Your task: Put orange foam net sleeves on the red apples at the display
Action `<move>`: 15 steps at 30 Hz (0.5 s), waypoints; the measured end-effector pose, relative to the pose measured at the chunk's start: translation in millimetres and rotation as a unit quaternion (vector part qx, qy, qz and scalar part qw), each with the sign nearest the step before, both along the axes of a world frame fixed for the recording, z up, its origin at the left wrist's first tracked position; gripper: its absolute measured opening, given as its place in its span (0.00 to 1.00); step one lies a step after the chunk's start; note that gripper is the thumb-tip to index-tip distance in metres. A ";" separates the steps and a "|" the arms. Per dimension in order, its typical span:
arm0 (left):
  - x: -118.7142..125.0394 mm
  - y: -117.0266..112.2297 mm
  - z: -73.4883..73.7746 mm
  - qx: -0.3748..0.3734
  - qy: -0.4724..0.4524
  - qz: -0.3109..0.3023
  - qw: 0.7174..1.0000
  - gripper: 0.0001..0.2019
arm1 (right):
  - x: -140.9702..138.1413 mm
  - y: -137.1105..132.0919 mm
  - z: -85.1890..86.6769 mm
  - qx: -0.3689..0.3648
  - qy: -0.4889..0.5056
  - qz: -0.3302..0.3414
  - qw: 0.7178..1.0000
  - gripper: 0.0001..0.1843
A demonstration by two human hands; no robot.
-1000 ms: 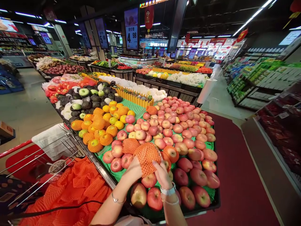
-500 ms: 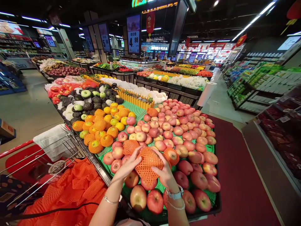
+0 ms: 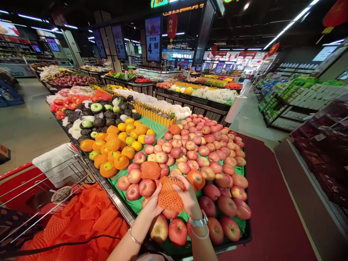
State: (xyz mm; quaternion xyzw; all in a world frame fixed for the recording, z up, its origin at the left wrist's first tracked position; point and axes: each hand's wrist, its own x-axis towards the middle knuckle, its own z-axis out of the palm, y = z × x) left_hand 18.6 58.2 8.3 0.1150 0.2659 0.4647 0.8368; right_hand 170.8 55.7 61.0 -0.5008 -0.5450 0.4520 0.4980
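An orange foam fruit net [image 3: 170, 195] bulges round between my two hands, above the apples. The fruit inside it is hidden. My left hand [image 3: 153, 203] is wrapped around its left side, with the thumb along the edge. On the right side, my right hand [image 3: 187, 192] grips the net with fingers over the top. Close beside the hands lie a netted apple [image 3: 196, 179] and another netted fruit [image 3: 150, 170]. Bare apples [image 3: 178, 232] sit just below, on a green mesh liner [image 3: 133, 205].
Netted oranges [image 3: 112, 145] and dark-netted green fruit [image 3: 96, 117] fill the stand's left part. A cart [image 3: 16, 170] stands at the left, beside a heap of loose orange nets [image 3: 81, 224]. A plastic bag roll [image 3: 236, 108] rises behind the stand.
My left hand has shifted down and right along the net's side. My right hand's fingers have closed in over the top. The netted bulge looks rounder and the view has shifted slightly.
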 end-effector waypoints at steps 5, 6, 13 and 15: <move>3.1 0.9 13.6 -0.026 -0.026 0.018 0.999 0.24 | -10.9 7.8 -18.0 0.027 0.058 -0.070 0.996 0.16; 1.9 1.8 15.7 -0.033 -0.040 0.017 0.998 0.26 | -10.7 8.8 -20.4 0.030 0.070 -0.061 0.995 0.15; -6.9 6.3 25.8 -0.032 -0.011 0.021 0.999 0.31 | -8.0 4.2 -20.6 0.049 0.093 -0.017 0.994 0.12; -7.0 4.9 27.6 -0.017 0.013 0.014 1.000 0.30 | -7.6 4.0 -18.6 0.050 0.098 -0.008 0.994 0.10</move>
